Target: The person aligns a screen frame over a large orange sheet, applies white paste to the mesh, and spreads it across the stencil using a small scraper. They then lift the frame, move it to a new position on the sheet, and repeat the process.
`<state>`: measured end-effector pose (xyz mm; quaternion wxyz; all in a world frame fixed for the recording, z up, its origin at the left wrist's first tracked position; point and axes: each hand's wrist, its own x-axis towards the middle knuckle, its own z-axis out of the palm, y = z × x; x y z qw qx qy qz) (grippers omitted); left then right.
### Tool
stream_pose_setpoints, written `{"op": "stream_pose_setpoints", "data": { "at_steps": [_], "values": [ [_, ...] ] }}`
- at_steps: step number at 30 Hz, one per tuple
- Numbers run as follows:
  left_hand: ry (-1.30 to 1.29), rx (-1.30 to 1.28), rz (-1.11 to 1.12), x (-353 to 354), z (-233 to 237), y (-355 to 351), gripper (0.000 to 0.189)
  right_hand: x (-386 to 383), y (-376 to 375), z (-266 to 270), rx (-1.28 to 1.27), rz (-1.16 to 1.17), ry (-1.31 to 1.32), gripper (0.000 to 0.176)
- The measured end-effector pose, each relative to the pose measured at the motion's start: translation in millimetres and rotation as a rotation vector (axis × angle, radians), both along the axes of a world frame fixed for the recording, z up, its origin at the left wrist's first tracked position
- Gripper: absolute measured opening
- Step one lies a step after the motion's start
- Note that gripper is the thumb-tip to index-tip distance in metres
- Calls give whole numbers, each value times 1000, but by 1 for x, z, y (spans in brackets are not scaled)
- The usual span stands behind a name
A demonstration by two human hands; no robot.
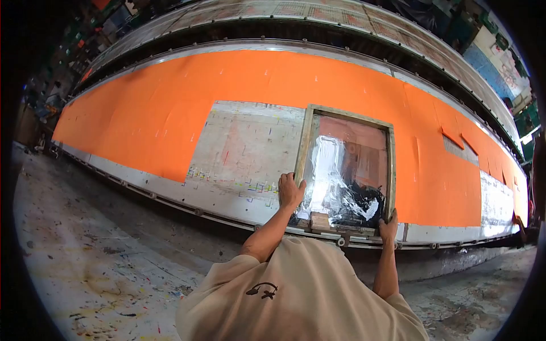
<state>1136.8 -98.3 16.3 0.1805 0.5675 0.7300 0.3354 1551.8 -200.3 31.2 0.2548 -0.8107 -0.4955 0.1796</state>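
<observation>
A screen printing frame [391, 165] with wooden sides lies on the long table in front of me. My left hand [291, 190] grips its left side, low down. At the lower right corner, my right hand [389, 226] is closed around the other side. Dark wet-looking ink [367, 200] is spread over the lower part of the mesh, which shines with reflected light. A small wooden block [319, 220], perhaps a squeegee handle, sits at the near end of the frame. Orange sheets [273, 79] lie flat behind and beside the frame.
Left of the frame is a bare stretch of table [244, 136] with coloured ink marks. Folded-up orange flaps [453, 136] stand at the right. A metal rail [199, 212] runs along the near edge, above a paint-spattered floor [114, 273]. Another long table [273, 10] stands beyond.
</observation>
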Motion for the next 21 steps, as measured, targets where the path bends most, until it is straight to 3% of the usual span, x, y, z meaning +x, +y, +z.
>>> {"op": "stream_pose_setpoints", "data": {
  "at_steps": [3,6,15,17,21],
  "values": [
    [32,23,-14,-1,-1,-4,52,7,-24,-6,32,66,13,85],
    [52,-25,-18,-2,4,-7,53,2,-47,-4,34,-26,131,82],
    [41,28,-25,-1,2,-4,48,7,-54,-11,-7,-226,134,56],
    [67,76,-10,1,-8,-2,44,29,-57,-45,81,-211,253,56],
    [7,52,-7,4,-5,-2,43,25,-50,-30,-140,-294,110,65]
  ]
}}
